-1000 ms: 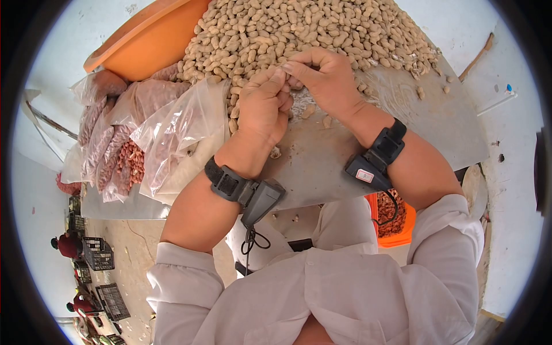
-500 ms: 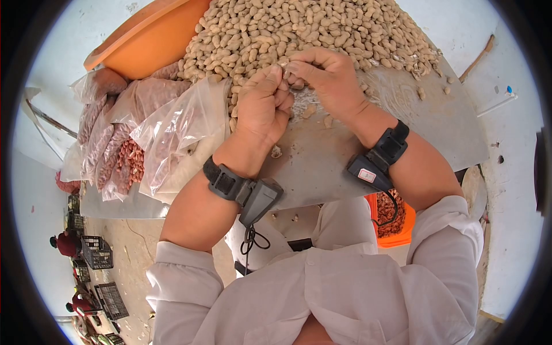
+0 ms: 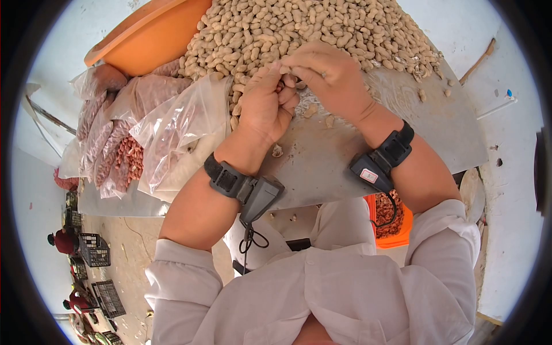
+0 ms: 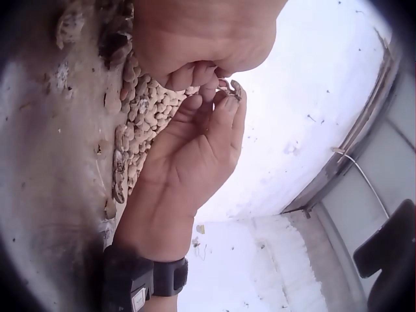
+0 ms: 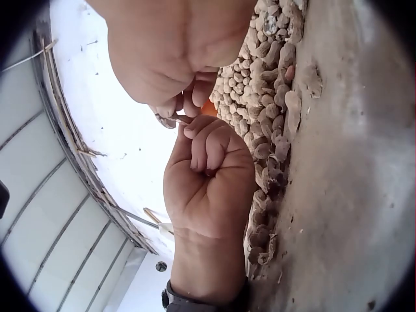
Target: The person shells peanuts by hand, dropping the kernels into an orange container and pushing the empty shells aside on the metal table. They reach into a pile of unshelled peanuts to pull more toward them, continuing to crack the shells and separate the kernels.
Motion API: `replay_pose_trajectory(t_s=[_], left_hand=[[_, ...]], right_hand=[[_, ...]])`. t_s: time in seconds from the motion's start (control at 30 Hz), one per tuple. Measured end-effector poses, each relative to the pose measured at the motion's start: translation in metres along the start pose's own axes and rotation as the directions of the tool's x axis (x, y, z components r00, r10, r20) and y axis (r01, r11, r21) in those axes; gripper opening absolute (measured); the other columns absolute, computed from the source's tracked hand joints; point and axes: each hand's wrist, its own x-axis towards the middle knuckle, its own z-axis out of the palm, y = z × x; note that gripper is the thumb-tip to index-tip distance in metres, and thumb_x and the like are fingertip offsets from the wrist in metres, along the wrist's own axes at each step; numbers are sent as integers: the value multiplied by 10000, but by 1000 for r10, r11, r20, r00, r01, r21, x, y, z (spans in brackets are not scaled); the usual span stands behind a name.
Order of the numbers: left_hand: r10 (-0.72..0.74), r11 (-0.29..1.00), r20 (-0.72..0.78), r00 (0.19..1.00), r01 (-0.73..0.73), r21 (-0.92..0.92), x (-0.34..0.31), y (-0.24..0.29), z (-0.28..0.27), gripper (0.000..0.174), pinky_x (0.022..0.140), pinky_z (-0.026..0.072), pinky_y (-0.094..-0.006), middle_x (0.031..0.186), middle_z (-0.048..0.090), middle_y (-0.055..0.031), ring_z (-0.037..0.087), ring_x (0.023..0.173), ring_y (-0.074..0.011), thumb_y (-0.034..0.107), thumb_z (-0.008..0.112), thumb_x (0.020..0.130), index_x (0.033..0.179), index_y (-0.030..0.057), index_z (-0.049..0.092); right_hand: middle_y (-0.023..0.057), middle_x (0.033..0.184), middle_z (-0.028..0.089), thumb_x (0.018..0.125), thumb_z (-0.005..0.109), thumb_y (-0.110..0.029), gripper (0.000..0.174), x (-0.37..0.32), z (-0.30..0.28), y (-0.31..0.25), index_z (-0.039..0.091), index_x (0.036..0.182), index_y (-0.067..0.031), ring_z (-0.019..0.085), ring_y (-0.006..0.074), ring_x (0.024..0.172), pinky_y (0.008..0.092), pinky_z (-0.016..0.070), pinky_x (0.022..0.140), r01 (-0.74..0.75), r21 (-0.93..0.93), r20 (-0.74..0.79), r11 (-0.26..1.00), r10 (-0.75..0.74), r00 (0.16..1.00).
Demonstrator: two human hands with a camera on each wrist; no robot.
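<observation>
Both hands meet at the near edge of a heap of unshelled peanuts [image 3: 276,34]. My left hand [image 3: 264,106] has its fingers curled, its thumb and forefinger pinching one end of a cracked peanut [image 4: 235,90]. Something dark red shows within that hand in the head view. My right hand [image 3: 336,83] pinches the peanut from the other side with thumb and forefinger, its other fingers bent in. In the right wrist view a piece of shell [image 5: 166,121] stands out between the two hands' fingertips.
Clear plastic bags of red kernels [image 3: 129,158] lie at the left, below an orange basin [image 3: 149,43]. Loose shell bits [image 3: 311,110] lie on the grey tabletop [image 3: 322,167]. Below its edge is an orange container of reddish bits [image 3: 391,221]. Black crates [image 3: 95,250] stand far left.
My right hand has turned and its knuckles have risen, while its fingertips stay at the peanut. The left hand has rolled slightly open, and dark red now shows inside it.
</observation>
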Motion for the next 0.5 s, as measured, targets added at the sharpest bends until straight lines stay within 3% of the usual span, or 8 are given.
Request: replay_pose_trajectory(t_s=[0.03,0.13,0.33,0.43,0.5], left_hand=[[-12,999,0,1000,12,-41,0,0,0,167,442,272,-193,702,506,-18,328,490,-62,146,388,956,870,53,497],[-56,985,24,998,59,-161,2,0,0,214,429,276,-196,692,516,-34,338,481,-69,177,387,961,833,55,507],[-129,959,52,990,138,-247,3,2,-3,236,434,275,-194,696,509,-43,329,486,-74,206,384,967,847,40,501],[-135,966,36,990,139,-219,2,3,-2,244,440,270,-193,708,499,-46,314,489,-72,219,391,973,872,20,490],[-124,971,41,991,130,-203,3,3,-4,253,442,268,-194,711,512,-51,313,491,-74,233,405,972,888,12,499]], right_hand=[[69,869,624,756,581,-46,174,1,0,0,663,909,-59,602,228,773,305,495,666,104,-87,17,991,-102,995],[56,864,609,740,570,-61,170,3,3,-1,652,888,-71,590,251,763,326,496,657,178,-103,45,979,-174,984],[61,849,613,729,588,-60,171,7,-4,-7,655,885,-58,590,236,765,312,492,651,209,-242,55,948,-201,978],[48,835,643,785,590,-78,162,4,-5,1,671,923,-49,604,165,733,277,486,620,-116,-29,-8,993,116,993],[45,833,658,819,585,-100,170,-1,-5,8,674,952,-41,601,122,713,250,480,601,-319,192,-17,928,328,945]])
